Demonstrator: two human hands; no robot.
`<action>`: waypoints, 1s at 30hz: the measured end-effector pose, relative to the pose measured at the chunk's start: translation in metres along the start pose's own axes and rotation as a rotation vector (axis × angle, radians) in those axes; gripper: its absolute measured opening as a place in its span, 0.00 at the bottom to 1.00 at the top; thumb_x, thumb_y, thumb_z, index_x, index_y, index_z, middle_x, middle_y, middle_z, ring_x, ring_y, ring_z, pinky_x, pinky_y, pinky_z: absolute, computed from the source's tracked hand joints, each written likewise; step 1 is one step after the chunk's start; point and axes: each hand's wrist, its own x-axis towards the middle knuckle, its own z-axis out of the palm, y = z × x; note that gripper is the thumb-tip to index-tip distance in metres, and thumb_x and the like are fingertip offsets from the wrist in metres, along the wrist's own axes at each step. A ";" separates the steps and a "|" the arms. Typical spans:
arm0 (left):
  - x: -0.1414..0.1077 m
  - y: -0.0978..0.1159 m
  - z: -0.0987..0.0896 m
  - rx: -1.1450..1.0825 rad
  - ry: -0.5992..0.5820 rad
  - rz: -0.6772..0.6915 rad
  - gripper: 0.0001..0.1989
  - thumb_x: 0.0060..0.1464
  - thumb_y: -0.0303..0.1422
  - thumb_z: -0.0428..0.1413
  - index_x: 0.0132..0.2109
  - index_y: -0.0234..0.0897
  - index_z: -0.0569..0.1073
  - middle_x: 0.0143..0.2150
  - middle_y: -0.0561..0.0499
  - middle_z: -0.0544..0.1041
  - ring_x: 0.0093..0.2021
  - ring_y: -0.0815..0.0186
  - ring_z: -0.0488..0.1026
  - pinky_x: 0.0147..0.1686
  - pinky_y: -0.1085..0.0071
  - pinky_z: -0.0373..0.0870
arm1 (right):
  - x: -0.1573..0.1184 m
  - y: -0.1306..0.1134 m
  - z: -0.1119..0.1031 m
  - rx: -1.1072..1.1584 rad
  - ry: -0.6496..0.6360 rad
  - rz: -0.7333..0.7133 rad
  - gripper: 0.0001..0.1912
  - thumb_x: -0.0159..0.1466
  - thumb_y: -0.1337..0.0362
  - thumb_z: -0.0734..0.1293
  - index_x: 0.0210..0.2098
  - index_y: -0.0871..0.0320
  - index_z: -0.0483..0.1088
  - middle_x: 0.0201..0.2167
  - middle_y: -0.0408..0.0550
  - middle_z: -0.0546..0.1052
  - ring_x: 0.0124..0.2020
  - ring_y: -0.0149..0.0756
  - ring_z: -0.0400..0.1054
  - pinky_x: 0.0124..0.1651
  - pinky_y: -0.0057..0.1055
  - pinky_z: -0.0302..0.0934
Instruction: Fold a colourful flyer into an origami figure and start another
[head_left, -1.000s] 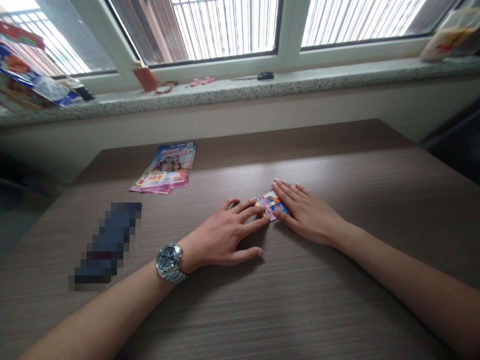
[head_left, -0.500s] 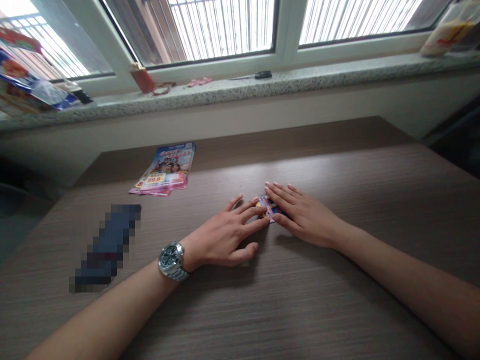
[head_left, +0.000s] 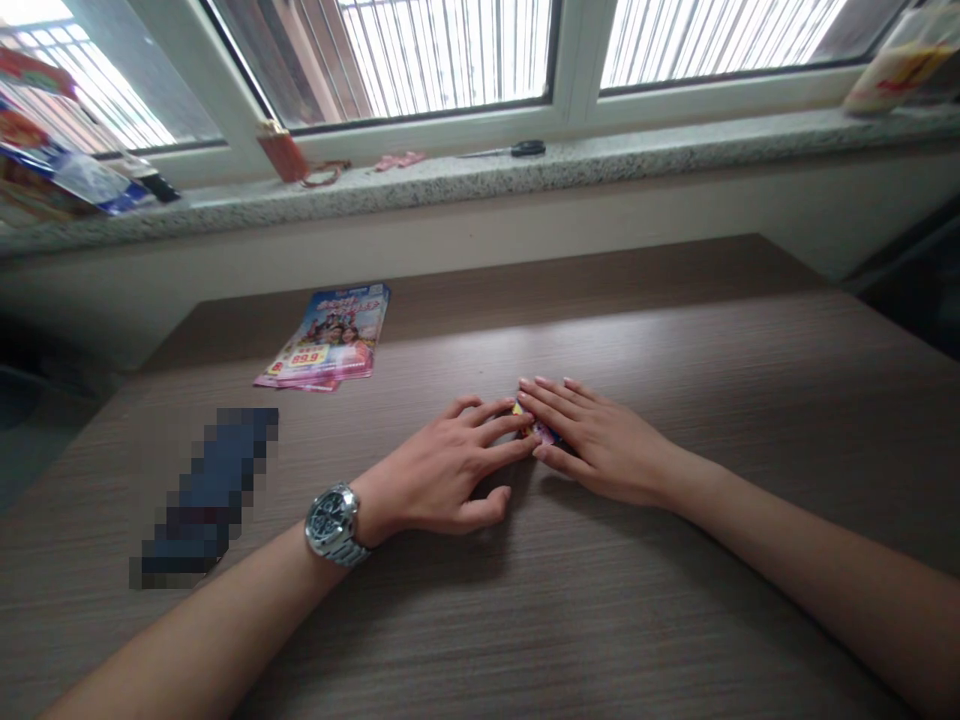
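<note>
Left hand point(head_left: 442, 468) with fingers spread, tips on colourful paper point(head_left: 544, 434), right hand point(head_left: 604, 437) flat partly over it, neither gripping, brown surface point(head_left: 465, 640) beneath

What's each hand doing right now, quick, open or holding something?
Left hand: open, fingers spread, fingertips at the small printed paper.
Right hand: open, palm down, partly covering that paper.
</note>
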 end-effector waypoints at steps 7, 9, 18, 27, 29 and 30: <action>0.001 -0.001 -0.005 0.009 0.018 0.031 0.27 0.61 0.38 0.53 0.67 0.43 0.66 0.72 0.42 0.62 0.72 0.50 0.58 0.69 0.48 0.50 | 0.001 -0.004 0.002 0.009 0.001 0.039 0.36 0.74 0.44 0.52 0.75 0.54 0.47 0.75 0.48 0.50 0.76 0.43 0.43 0.75 0.48 0.41; 0.000 -0.001 -0.006 0.008 0.017 0.035 0.27 0.61 0.38 0.53 0.67 0.44 0.66 0.72 0.43 0.62 0.72 0.50 0.59 0.69 0.48 0.50 | 0.001 -0.003 0.002 0.010 -0.005 0.045 0.36 0.74 0.44 0.52 0.75 0.54 0.48 0.75 0.49 0.50 0.76 0.43 0.43 0.75 0.48 0.42; -0.003 0.000 -0.003 0.016 0.003 0.006 0.30 0.62 0.38 0.53 0.70 0.46 0.62 0.73 0.44 0.61 0.72 0.49 0.56 0.68 0.46 0.50 | -0.001 -0.002 0.004 -0.025 -0.001 0.036 0.40 0.73 0.42 0.52 0.76 0.57 0.43 0.76 0.52 0.46 0.76 0.44 0.41 0.75 0.48 0.42; -0.004 0.001 -0.001 0.025 0.001 0.004 0.35 0.61 0.38 0.53 0.74 0.49 0.55 0.74 0.45 0.58 0.72 0.46 0.55 0.68 0.44 0.49 | -0.015 0.016 0.003 -0.042 0.009 0.089 0.39 0.74 0.43 0.52 0.76 0.54 0.38 0.76 0.52 0.47 0.76 0.46 0.41 0.75 0.51 0.43; -0.004 0.002 0.000 0.029 0.014 0.009 0.35 0.61 0.38 0.53 0.74 0.50 0.55 0.74 0.46 0.58 0.72 0.46 0.55 0.68 0.44 0.50 | -0.018 0.023 0.002 -0.035 0.018 0.097 0.37 0.75 0.44 0.51 0.76 0.52 0.38 0.76 0.51 0.48 0.76 0.46 0.42 0.75 0.51 0.44; -0.004 0.002 0.001 0.032 0.023 0.011 0.35 0.61 0.37 0.53 0.74 0.50 0.55 0.74 0.46 0.58 0.72 0.46 0.55 0.68 0.44 0.50 | -0.019 0.025 0.002 -0.031 0.016 0.096 0.36 0.75 0.46 0.51 0.76 0.52 0.39 0.76 0.50 0.49 0.76 0.45 0.42 0.75 0.51 0.44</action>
